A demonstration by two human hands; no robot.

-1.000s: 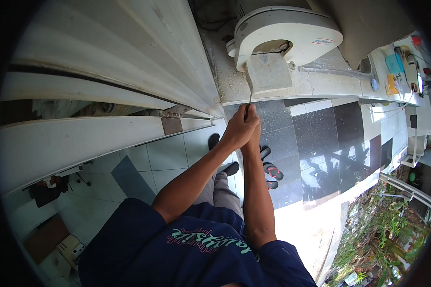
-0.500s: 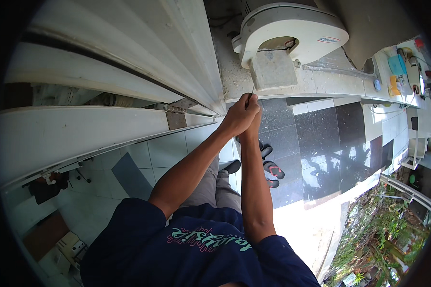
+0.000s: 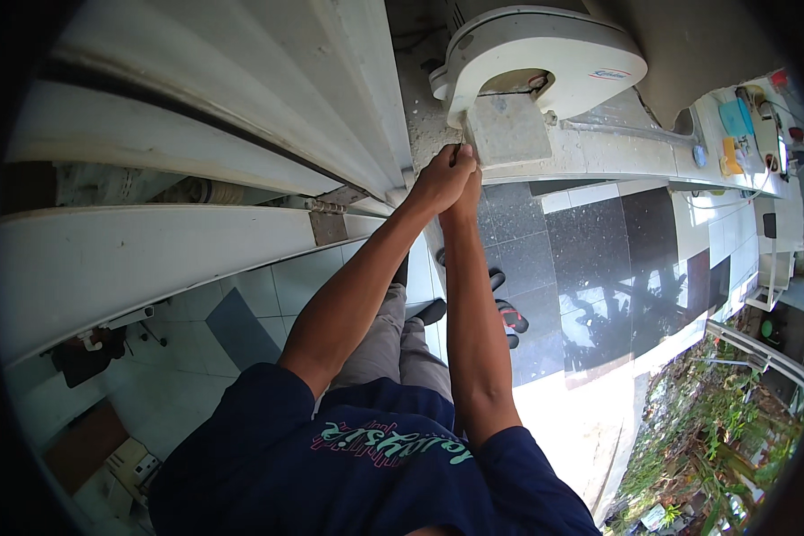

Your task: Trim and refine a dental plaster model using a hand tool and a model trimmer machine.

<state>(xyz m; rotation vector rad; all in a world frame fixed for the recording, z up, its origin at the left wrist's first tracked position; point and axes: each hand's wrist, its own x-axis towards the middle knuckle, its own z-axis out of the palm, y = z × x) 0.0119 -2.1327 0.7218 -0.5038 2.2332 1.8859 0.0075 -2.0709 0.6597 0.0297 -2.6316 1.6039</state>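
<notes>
My left hand (image 3: pixel 439 183) and my right hand (image 3: pixel 464 201) are pressed together at the front edge of a pale counter (image 3: pixel 590 163). Closed fingers of both hands wrap a thin tool with a dark handle (image 3: pixel 456 154); most of it is hidden in the grip, and its exact kind cannot be made out. Just beyond them stands a white rounded machine (image 3: pixel 549 54) with an arched opening. Its square grey plate (image 3: pixel 511 128) juts toward me, and my fingertips are beside that plate's left corner.
A pale folding door (image 3: pixel 241 98) stands close on my left. Below lie dark floor tiles (image 3: pixel 590 259) with black and red sandals (image 3: pixel 511 315). At the far right of the counter are a blue container (image 3: pixel 735 117) and a yellow item (image 3: pixel 732 155). Plants (image 3: pixel 706 438) grow at the lower right.
Both hands have moved together a little up and to the left, closer to the machine's plate. The tool's thin blade, seen above the fingers before, is now hard to make out.
</notes>
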